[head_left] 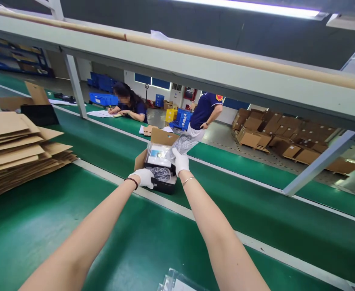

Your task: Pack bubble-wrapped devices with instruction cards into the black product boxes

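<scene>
Far left, stack of flat cardboard (19, 149) on the green bench; then seated co-worker (137, 106) writing across the line. Left hand (145, 178), white glove, sits at the near left corner of the open box (164, 186), fingers partly hidden, can't tell if it's clamped on the wall or just steadying. Box stands on the belt (207, 190), just right of that hand; looks stiff and fairly light, best held by the side walls, flaps would likely bend. Inside: wrapped cord (161, 173) in front, clear packet (157, 155) behind. Right hand (181, 161), gloved, fingers closed on the near edge of a clear pouch (183, 143); pouch sticks out beyond the fingertips, over the box's right rear side. Probably light, soft, slippery film; contents unclear, maybe fragile, so take a broad pinch. Further right, standing co-worker (206, 111), brown cartons (286, 133) behind
</scene>
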Tool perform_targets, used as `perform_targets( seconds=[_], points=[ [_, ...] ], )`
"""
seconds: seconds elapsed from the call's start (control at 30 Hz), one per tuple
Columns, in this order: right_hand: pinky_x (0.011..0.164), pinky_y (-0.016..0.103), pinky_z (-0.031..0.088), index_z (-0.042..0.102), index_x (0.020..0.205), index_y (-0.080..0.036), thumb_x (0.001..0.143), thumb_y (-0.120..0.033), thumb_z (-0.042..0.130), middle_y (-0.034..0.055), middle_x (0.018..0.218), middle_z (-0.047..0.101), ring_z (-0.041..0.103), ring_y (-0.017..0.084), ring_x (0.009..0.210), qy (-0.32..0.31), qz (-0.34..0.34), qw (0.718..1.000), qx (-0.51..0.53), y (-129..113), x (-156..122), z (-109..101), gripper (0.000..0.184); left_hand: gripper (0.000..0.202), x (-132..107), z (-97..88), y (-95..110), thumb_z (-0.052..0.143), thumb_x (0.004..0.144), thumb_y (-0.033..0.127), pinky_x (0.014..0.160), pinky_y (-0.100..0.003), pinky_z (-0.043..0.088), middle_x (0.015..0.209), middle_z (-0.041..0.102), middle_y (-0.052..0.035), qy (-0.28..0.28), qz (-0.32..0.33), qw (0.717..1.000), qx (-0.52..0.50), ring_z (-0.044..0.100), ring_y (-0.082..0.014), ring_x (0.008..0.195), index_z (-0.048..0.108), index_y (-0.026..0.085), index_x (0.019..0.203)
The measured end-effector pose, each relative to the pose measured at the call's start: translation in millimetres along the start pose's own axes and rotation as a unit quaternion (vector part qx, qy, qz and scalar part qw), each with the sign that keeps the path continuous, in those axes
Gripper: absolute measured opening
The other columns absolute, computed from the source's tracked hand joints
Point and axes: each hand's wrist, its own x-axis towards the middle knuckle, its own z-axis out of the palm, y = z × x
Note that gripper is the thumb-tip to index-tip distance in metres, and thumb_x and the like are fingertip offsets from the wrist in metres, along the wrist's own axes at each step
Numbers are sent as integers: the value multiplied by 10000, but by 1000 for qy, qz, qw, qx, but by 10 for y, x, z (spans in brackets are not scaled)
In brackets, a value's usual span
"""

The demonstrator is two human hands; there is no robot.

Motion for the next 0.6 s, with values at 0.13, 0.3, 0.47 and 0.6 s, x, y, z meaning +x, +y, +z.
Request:
perform_targets(
  seconds=[0.13, 0.3, 0.47, 0.6],
  points=[
    [1026, 397, 424, 624, 1129, -156, 731, -423, 684, 85, 1133, 694, 612, 215, 1070, -20, 13, 997, -68, -18, -90, -239, 482, 673, -47, 23, 53, 643, 706, 369, 976, -349, 468, 1298, 634, -106, 9, 59, 998, -24, 594, -302, 1177, 559, 243, 1362],
    [897, 396, 488, 640, 1078, -162, 717, -393, 688, 80, 1046, 707, 647, 240, 946, -202, -24, 919, -337, -368, -206, -608, 432, 716, -105, 48, 81, 579, 787, 422, 1061, -396, 403, 1455, 487, -124, 11, 107, 992, -61, 513, -331, 1277, 442, 185, 1448],
    [773, 374, 502, 701, 908, -172, 633, -340, 742, 113, 888, 724, 670, 298, 866, -316, -63, 693, -645, -599, -240, -634, 324, 935, 53, 3, 181, 748, 593, 288, 994, -371, 464, 1361, 572, -164, -31, 93, 993, -69, 568, -337, 1208, 413, 160, 1456],
    [811, 410, 510, 730, 784, -136, 518, -267, 816, 158, 899, 732, 675, 343, 910, -329, -15, 646, -688, -505, -205, -404, 308, 943, 123, -39, 256, 758, 535, 235, 955, -343, 492, 1305, 628, -107, -33, 111, 987, -114, 611, -309, 1143, 459, 221, 1429]
  ],
)
